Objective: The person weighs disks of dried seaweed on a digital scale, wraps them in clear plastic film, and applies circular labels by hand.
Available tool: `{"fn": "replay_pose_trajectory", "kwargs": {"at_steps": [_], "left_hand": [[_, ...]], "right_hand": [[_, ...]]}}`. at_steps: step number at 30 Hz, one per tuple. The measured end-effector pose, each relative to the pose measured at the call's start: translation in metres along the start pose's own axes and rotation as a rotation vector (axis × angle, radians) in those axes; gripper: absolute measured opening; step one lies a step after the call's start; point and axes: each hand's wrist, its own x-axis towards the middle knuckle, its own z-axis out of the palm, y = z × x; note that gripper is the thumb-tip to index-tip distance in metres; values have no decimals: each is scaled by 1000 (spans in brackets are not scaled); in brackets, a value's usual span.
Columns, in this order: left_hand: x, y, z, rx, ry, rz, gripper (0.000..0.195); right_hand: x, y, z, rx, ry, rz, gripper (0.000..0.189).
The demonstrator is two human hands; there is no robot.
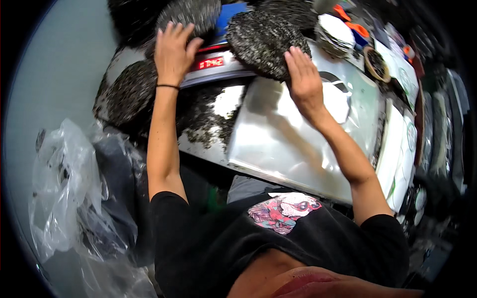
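Note:
My right hand holds the right edge of a round, dark, speckled disc, which is tilted over the right end of a digital scale. My left hand lies with fingers apart at the lower edge of another dark round disc; whether it grips that disc is unclear. Between the hands the scale shows lit red digits, with a blue surface behind them. A further dark disc rests left of my left forearm. Dark crumbs lie in front of the scale.
Clear plastic sheets or bags lie flat at the table's front. A stack of white round sheets, a small round container with dark contents and orange-handled items stand at the back right. Crumpled clear plastic hangs at the left.

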Motion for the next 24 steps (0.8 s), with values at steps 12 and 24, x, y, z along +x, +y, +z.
{"fn": "replay_pose_trajectory", "kwargs": {"at_steps": [12, 24], "left_hand": [[-118, 258, -34, -1779, -10, -692, 60], [-109, 259, -77, -1813, -136, -1105, 21]], "right_hand": [[-76, -77, -88, 521, 89, 508, 79], [-104, -43, -115, 718, 247, 586, 27]]}}
